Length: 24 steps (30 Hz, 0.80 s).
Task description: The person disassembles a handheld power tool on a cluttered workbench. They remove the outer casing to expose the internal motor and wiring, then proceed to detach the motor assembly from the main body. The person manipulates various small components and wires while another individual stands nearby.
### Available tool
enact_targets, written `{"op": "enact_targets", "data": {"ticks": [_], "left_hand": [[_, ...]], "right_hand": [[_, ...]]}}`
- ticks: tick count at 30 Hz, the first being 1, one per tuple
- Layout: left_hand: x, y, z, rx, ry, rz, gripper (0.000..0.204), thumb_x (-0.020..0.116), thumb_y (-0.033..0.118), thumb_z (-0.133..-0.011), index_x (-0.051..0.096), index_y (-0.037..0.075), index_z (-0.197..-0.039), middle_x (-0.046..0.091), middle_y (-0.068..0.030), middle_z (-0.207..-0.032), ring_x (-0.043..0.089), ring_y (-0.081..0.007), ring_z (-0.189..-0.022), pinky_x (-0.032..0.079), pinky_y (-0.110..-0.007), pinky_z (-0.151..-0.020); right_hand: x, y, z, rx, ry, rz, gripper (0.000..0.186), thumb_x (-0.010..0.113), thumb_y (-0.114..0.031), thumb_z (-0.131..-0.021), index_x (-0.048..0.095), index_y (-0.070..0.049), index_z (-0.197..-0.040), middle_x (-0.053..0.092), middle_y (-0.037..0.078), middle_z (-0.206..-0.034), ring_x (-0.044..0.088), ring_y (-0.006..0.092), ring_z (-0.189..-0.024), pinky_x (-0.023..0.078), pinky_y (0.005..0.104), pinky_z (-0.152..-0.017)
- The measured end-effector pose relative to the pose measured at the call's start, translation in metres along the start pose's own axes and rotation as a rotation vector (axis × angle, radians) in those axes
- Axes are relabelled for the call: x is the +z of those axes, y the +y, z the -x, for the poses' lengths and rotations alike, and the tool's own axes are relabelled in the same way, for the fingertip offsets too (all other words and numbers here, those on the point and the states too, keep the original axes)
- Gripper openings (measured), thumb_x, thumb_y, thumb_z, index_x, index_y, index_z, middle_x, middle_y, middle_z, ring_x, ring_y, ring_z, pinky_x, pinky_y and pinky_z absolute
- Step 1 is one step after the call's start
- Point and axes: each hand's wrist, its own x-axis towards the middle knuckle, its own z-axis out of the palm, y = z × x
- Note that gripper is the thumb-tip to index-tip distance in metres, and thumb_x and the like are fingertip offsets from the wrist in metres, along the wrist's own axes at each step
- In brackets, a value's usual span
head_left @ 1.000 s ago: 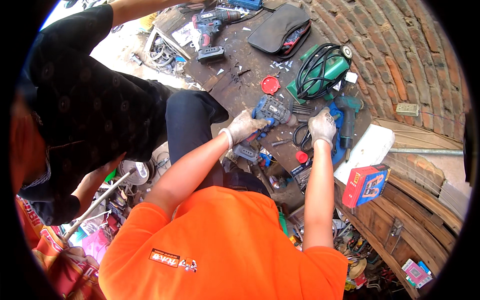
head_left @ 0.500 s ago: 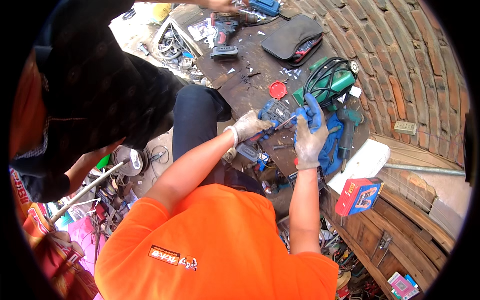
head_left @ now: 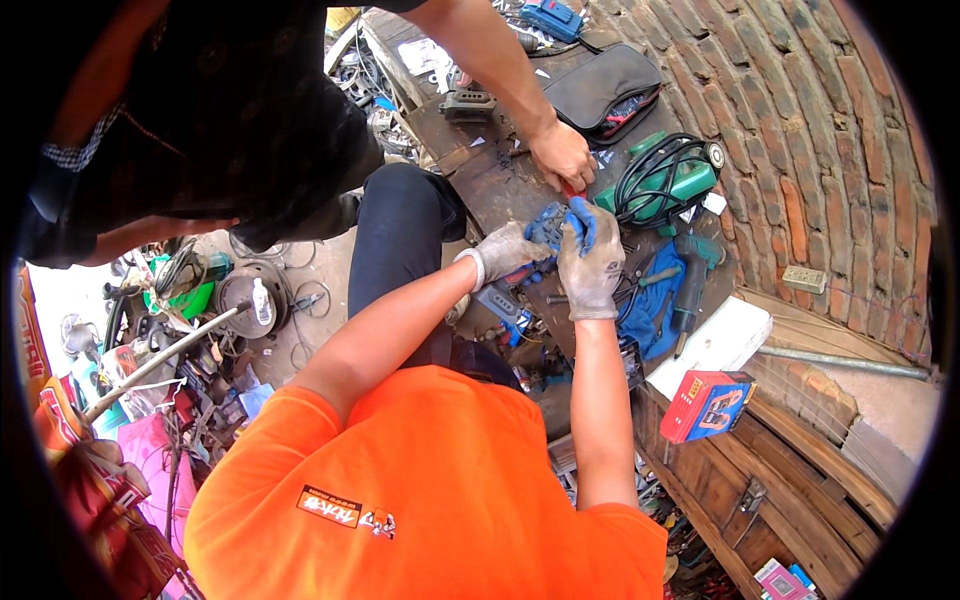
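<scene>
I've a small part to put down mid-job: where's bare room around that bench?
Bare brown bench shows between the dark-trousered knee, the co-worker's hand and the gloved left hand. Most of the white block looks bare too, bordered by the red-and-blue box. It's crowded right of the gloved right hand: green corded tool, blue cloth.

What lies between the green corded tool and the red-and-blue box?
In the head view: a teal-and-black tool, blue cloth beside it, then a white block nearest the box.
</scene>
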Motion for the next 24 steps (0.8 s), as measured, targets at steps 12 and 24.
{"op": "enact_targets", "data": {"ticks": [12,24], "left_hand": [[-0.005,-0.025,-0.019,0.133,0.031,-0.171,0.032,0.071,0.029,-0.086,0.068,-0.002,-0.091,0.063,-0.0185,-0.075,0.053,-0.0243,-0.063,0.051,-0.039,-0.067],[-0.005,-0.028,-0.023,0.055,0.046,-0.238,0.035,0.074,0.034,-0.082,0.072,0.001,-0.094,0.07,-0.0095,-0.079,0.061,-0.0182,-0.07,0.052,-0.037,-0.073]], "right_hand": [[-0.002,-0.009,-0.009,-0.005,-0.129,0.103,0.029,0.068,-0.012,-0.086,0.064,-0.001,-0.112,0.066,0.022,-0.107,0.067,0.0406,-0.095,0.055,0.0466,-0.083],[-0.034,-0.059,-0.085,0.121,-0.929,0.663,0.039,0.056,-0.035,-0.088,0.071,0.0,-0.095,0.07,0.025,-0.091,0.069,0.0401,-0.09,0.053,0.0491,-0.084]]}}
